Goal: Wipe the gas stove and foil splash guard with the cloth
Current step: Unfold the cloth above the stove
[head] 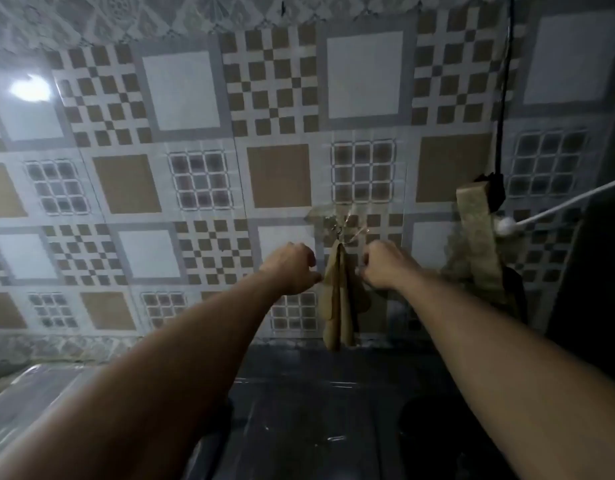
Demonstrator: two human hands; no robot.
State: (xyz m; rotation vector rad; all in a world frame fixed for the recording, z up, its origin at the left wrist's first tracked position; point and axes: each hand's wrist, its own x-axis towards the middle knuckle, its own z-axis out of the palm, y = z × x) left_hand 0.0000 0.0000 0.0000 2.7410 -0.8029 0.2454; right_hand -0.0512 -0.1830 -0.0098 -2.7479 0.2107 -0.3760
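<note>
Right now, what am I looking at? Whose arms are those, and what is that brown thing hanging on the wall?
This is one picture from a camera worn on a person's head, so you see what they see. The two arms are theirs, reaching out to a tiled wall. The brown thing is a cloth hanging from a hook on the wall. The left hand and the right hand are curled at the cloth's two sides; it looks like they pinch it, though the fingertips are hard to see. Below lies the dark stove top. On the right, a white cord crosses the corner.
</note>
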